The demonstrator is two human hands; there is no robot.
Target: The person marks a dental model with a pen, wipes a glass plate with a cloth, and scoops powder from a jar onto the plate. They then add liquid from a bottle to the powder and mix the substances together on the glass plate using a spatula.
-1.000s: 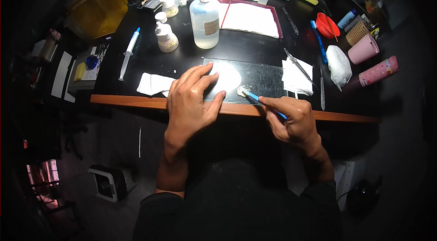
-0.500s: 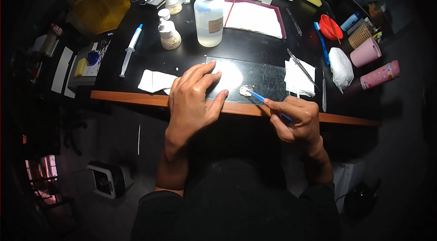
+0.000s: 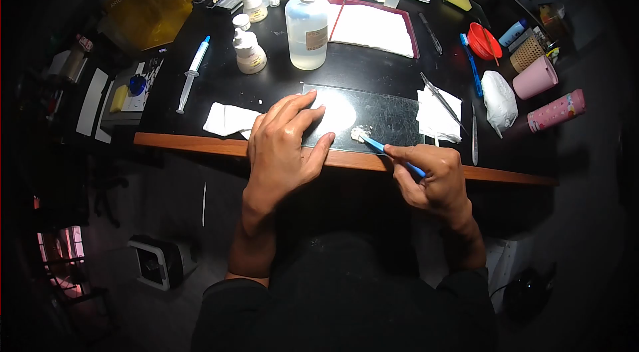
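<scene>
On the left end of a clear glass slab [image 3: 396, 109] lies my left hand [image 3: 283, 142], its fingers spread and its thumb by the slab's front edge. In my right hand [image 3: 432, 176] I grip a blue plastic spatula [image 3: 376, 144], closed around the handle. The spatula's tip touches a small lump of white paste [image 3: 359, 134] near the slab's front edge. A folded white tissue [image 3: 226, 119] lies left of my left hand. Beyond the slab's right end is a white paper pad [image 3: 432, 126] with metal tweezers [image 3: 436, 92] across it.
Behind the slab stand a large clear bottle [image 3: 307, 32] and several small white bottles [image 3: 249, 56]. A syringe [image 3: 193, 76] lies at left. A maroon tray [image 3: 414, 36] is at the back. At right are a red bowl [image 3: 480, 42], a white bag [image 3: 498, 102] and pink cups [image 3: 534, 78].
The spatula has shifted very slightly in the paste, and its angle has changed a little. The left hand stays in place on the slab.
</scene>
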